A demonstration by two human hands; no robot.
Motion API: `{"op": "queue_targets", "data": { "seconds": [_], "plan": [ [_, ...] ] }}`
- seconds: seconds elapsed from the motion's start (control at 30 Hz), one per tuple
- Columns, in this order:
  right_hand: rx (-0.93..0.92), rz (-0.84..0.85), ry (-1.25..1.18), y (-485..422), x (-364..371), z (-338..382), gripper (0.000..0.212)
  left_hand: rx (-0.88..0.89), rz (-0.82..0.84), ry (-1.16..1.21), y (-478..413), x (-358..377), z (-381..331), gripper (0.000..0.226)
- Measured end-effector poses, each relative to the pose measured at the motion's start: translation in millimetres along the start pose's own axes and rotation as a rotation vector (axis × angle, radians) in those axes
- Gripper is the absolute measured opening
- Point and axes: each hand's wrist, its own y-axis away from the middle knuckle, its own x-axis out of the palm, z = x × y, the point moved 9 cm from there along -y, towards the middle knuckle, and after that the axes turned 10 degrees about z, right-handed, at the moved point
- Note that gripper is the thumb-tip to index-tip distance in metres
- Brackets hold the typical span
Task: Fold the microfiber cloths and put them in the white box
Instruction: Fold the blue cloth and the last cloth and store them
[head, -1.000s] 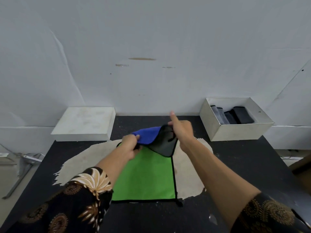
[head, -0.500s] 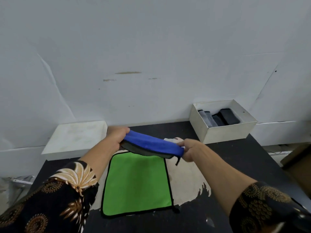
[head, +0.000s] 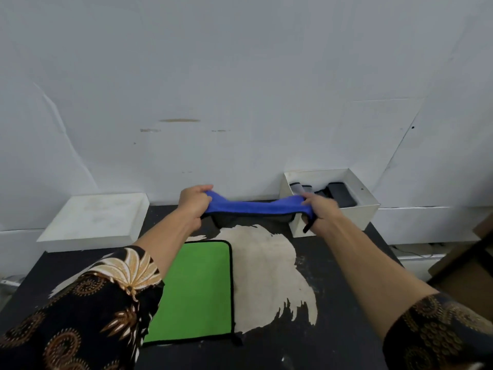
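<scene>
Holding the blue microfiber cloth [head: 253, 207] in the air, both hands stretch it sideways above the far part of the black surface [head: 306, 351]. The left hand [head: 194, 202] grips the left end with its fingers curled over the top edge. The right hand [head: 319, 209] grips the right end in the same way, the fingers closed around the bunched fabric. Between the hands the cloth sags a little, and its dark grey underside shows along the lower edge. A short black tag hangs down beside the right hand.

The white box [head: 346, 217] stands at the far right corner of the surface, against the wall [head: 240, 76]. The right end of the cloth is just before the box's near left corner. Inside the box, folded dark cloths [head: 341, 197] lie side by side in the middle, with free room on the right.

A green microfiber cloth [head: 198, 287] with black trim lies flat on the near part of the surface, partly under the left forearm. To its right is a pale worn patch [head: 269, 265] with ragged edges. A flat white lid [head: 93, 221] sits at the far left corner, well apart from the hands. Brown cardboard [head: 466, 265] stands beyond the right edge of the surface.
</scene>
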Motion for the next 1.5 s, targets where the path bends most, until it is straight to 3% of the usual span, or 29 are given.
{"op": "queue_targets", "data": {
  "seconds": [0.13, 0.27, 0.37, 0.53, 0.6, 0.73, 0.9, 0.97, 1.03, 1.13, 1.2, 1.3, 1.4, 1.5],
  "plan": [
    [-0.218, 0.038, 0.004, 12, -51, 57, 0.043, 0.230, 0.010, -0.059, 28, 55, -36, 0.050],
    [-0.203, 0.045, 0.146, 3, -121, 25, 0.047, 0.227, -0.005, -0.068, 52, 106, 15, 0.048],
    [-0.114, 0.015, 0.289, -12, -170, -30, 0.041, 0.071, -0.008, -0.152, 62, 135, 90, 0.039],
    [0.320, 0.014, 0.661, -19, -233, -141, 0.046, -0.442, 0.146, -0.385, 104, 162, 238, 0.050],
    [0.418, 0.044, 0.809, -15, -247, -163, 0.051, -0.493, 0.140, -0.494, 120, 160, 264, 0.051],
    [0.431, 0.055, 1.070, -11, -264, -170, 0.047, -0.491, 0.128, -0.643, 137, 161, 273, 0.044],
    [0.525, 0.108, 1.397, -3, -271, -162, 0.052, -0.652, 0.279, -0.876, 149, 171, 270, 0.056],
    [0.483, 0.082, 1.578, -7, -268, -150, 0.062, -0.558, 0.223, -1.061, 141, 170, 252, 0.063],
    [0.322, 0.045, 1.660, -14, -252, -135, 0.065, -0.309, 0.163, -1.193, 127, 181, 227, 0.063],
    [0.034, 0.167, 1.715, -29, -205, -126, 0.067, -0.074, 0.349, -1.377, 106, 215, 216, 0.079],
    [0.016, 0.301, 1.739, -41, -181, -136, 0.079, -0.078, 0.493, -1.491, 94, 226, 226, 0.090],
    [0.168, 0.429, 1.833, -61, -180, -160, 0.092, -0.233, 0.597, -1.593, 84, 223, 246, 0.107],
    [0.271, 0.385, 1.965, -70, -195, -165, 0.099, -0.283, 0.545, -1.725, 76, 221, 241, 0.118],
    [0.250, 0.302, 1.972, -76, -192, -155, 0.097, -0.325, 0.505, -1.779, 67, 223, 231, 0.122]
  ]
}}
